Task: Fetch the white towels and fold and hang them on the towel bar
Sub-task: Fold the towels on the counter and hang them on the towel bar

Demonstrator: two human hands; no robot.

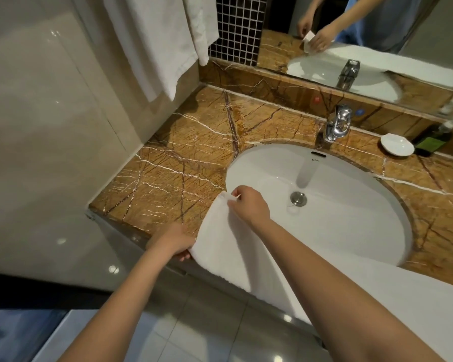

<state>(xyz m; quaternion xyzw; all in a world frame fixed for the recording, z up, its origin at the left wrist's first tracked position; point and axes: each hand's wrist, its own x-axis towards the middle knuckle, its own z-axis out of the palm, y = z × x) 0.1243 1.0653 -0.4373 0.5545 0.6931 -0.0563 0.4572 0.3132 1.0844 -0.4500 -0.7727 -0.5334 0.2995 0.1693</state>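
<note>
Head view, from the left: glossy pale wall tiles, then white terry hanging towels (152, 35) draped in soft folds above the corner of the desk (183, 152), a polished brown marble slab veined with white and dark lines. At the desk's front edge the left hand (173, 241) has its grip curled round the near-left edge of the white towel (220, 246), fingers tucked under the cloth. This towel is thick and soft-napped. It lies over the desk's front edge and runs off right beneath the right forearm. The right hand (249, 205) pinches the towel's far corner in a narrow grip, raised slightly at the rim of the sink (351, 205), a smooth oval white basin with a round metal drain (298, 198). Behind stands a chrome faucet (338, 124). Further right are a shallow white dish (397, 144) and a dark green bottle (432, 143).
</note>
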